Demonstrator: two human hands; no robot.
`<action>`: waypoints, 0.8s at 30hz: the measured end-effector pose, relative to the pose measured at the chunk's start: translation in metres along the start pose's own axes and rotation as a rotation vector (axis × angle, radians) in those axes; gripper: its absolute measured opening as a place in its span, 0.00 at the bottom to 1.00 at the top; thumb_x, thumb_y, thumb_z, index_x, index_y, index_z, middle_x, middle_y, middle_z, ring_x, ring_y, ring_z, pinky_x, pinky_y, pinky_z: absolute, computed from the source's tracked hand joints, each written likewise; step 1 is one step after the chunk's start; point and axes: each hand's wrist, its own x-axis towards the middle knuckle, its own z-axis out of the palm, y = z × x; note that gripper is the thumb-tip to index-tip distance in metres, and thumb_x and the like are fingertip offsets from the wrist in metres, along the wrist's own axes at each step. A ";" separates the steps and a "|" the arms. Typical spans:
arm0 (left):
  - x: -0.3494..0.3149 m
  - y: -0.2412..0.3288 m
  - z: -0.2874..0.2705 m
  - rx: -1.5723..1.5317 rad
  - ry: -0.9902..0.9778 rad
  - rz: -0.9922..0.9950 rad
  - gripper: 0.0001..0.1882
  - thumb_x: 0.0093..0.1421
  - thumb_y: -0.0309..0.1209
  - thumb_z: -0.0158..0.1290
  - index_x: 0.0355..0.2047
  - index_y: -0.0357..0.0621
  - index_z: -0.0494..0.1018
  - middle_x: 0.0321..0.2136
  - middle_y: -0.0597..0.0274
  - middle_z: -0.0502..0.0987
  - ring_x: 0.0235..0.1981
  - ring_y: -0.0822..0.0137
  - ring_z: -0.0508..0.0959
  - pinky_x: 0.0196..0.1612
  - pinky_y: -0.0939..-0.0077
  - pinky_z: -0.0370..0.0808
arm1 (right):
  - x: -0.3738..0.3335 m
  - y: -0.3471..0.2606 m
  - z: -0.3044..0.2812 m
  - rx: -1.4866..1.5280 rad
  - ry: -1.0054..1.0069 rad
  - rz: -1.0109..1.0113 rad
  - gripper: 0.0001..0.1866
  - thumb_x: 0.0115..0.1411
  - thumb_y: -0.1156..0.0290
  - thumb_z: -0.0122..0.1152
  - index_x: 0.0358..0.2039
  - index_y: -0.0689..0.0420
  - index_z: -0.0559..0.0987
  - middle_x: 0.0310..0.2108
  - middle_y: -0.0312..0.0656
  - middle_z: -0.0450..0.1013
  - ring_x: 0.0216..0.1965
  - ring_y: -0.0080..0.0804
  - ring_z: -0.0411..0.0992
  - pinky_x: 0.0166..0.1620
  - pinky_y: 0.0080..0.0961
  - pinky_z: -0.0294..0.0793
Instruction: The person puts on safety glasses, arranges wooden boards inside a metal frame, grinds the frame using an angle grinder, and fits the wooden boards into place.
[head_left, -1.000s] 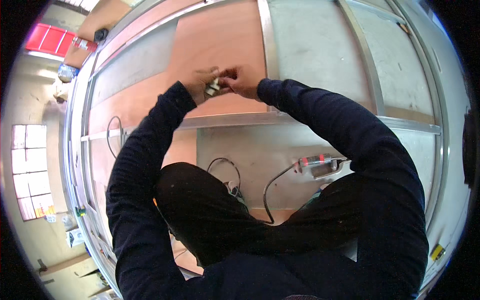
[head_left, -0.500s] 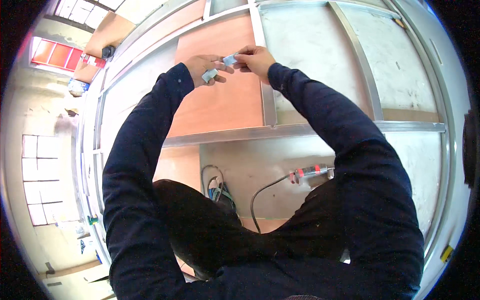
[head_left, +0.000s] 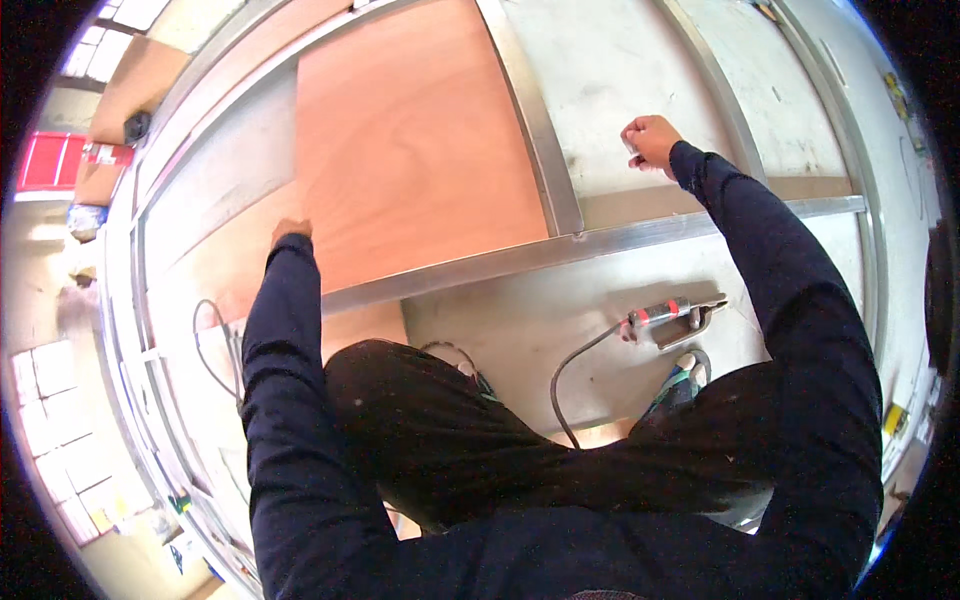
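My right hand (head_left: 655,143) is raised over a pale metal-framed panel (head_left: 620,60) at the right, fingers curled together. A small whitish piece (head_left: 630,147) shows at its fingertips. Over the lower left of a large reddish-brown board (head_left: 410,140) is my left hand (head_left: 292,229), largely behind its dark cuff. Its fingers are hidden, so whether it holds anything does not show. On the panel in front of my knees lies a hand tool (head_left: 660,313) with a grey-and-red body and a dark cable (head_left: 560,375). Neither hand touches it.
A metal crossbar (head_left: 470,262) runs across the frame between my knees and the board. Another metal bar (head_left: 535,120) borders the board's right side. At the left, a thin dark cable (head_left: 197,345) loops on the floor. A red barred object (head_left: 50,162) stands at the far left.
My hands have moved apart from where they nearly met, each with a small pale piece. The left went down and left, the right to the right. The view has shifted.
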 end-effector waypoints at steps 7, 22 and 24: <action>-0.027 -0.033 0.047 -0.205 0.056 -0.402 0.38 0.48 0.60 0.47 0.45 0.36 0.68 0.47 0.43 0.68 0.50 0.50 0.66 0.51 0.61 0.64 | -0.006 0.026 0.055 -0.192 -0.165 -0.145 0.10 0.49 0.74 0.53 0.32 0.63 0.76 0.25 0.46 0.74 0.21 0.29 0.73 0.24 0.25 0.74; -0.022 -0.024 0.106 -0.049 0.555 -0.189 0.29 0.54 0.55 0.44 0.34 0.37 0.70 0.33 0.52 0.72 0.39 0.55 0.71 0.43 0.62 0.66 | -0.023 0.021 0.108 -0.273 0.239 -0.309 0.12 0.46 0.64 0.59 0.30 0.58 0.78 0.25 0.44 0.75 0.29 0.33 0.74 0.36 0.27 0.72; -0.023 -0.026 0.108 -0.054 0.579 -0.188 0.29 0.54 0.56 0.44 0.34 0.36 0.70 0.33 0.52 0.72 0.40 0.55 0.71 0.43 0.62 0.66 | -0.025 0.014 0.114 -0.283 0.197 -0.286 0.12 0.46 0.65 0.59 0.30 0.58 0.78 0.26 0.45 0.75 0.29 0.34 0.74 0.35 0.27 0.73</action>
